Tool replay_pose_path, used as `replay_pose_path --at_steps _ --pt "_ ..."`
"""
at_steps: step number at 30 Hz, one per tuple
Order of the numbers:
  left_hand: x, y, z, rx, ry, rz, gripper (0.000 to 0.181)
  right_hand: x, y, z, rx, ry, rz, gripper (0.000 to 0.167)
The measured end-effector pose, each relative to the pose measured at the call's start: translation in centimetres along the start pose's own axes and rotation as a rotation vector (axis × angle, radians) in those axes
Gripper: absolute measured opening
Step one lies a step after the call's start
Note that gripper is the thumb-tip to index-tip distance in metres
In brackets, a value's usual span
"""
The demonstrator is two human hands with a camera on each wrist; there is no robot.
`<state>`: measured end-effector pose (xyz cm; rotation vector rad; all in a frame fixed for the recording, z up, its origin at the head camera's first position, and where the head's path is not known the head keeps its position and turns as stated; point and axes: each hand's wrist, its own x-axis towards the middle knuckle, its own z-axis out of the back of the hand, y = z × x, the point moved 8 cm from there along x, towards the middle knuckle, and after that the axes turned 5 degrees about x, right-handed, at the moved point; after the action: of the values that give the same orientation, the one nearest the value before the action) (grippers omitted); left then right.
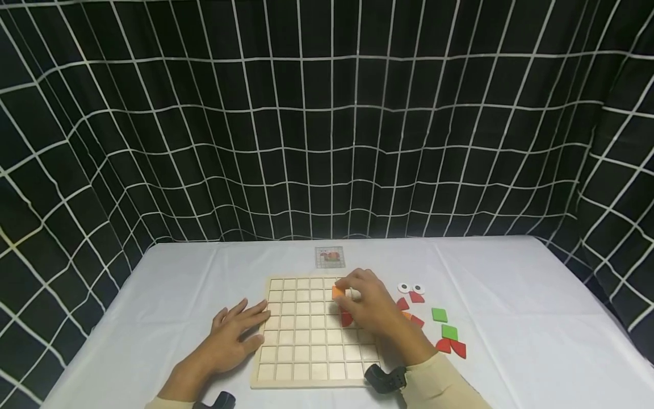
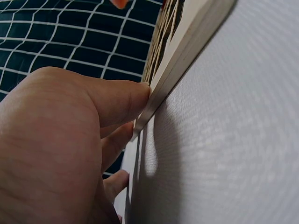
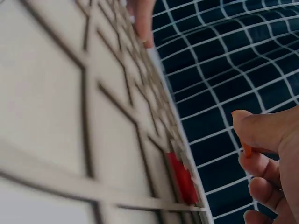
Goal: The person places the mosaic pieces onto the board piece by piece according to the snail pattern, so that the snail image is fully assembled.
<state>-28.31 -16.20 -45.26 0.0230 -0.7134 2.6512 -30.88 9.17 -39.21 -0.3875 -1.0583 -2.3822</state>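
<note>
A wooden grid board (image 1: 301,338) lies flat on the white cloth. My left hand (image 1: 235,335) rests along its left edge, fingers spread and touching the rim; in the left wrist view the thumb (image 2: 124,100) presses against the board's side. My right hand (image 1: 369,304) pinches an orange square tile (image 1: 338,292) between thumb and fingers above the board's upper right part. The same orange tile (image 3: 246,148) shows edge-on in the right wrist view. A red tile (image 1: 347,320) sits in the grid below the right hand, partly covered by it.
To the right of the board lie two white eye discs (image 1: 403,288), green square tiles (image 1: 439,314) and several red pieces (image 1: 458,349). A small picture card (image 1: 330,257) lies behind the board. A black curtain with white grid lines (image 1: 327,142) surrounds the table.
</note>
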Motion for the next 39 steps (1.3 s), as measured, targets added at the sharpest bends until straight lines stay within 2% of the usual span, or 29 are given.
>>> replay_pose_path --at_steps 10,20,26,33,39 --pt "-0.2 -0.2 0.0 0.004 -0.003 -0.001 0.043 -0.4 -0.8 -2.6 -0.101 0.029 0.073 0.019" --pt "-0.3 0.2 -0.1 0.019 -0.006 0.019 0.043 -0.6 -1.1 -3.6 -0.104 0.057 0.071 0.018" --pt "-0.3 0.2 -0.2 0.017 -0.004 0.017 0.043 -0.7 -1.3 -3.8 -0.103 0.083 0.033 0.021" --pt "-0.3 0.2 -0.3 0.013 0.001 0.010 0.043 -0.8 -1.0 -3.2 -0.112 0.050 0.045 0.024" --pt "-0.1 0.2 -0.3 0.007 -0.003 0.000 0.043 -0.9 -0.4 -0.5 -0.045 -0.039 0.014 0.024"
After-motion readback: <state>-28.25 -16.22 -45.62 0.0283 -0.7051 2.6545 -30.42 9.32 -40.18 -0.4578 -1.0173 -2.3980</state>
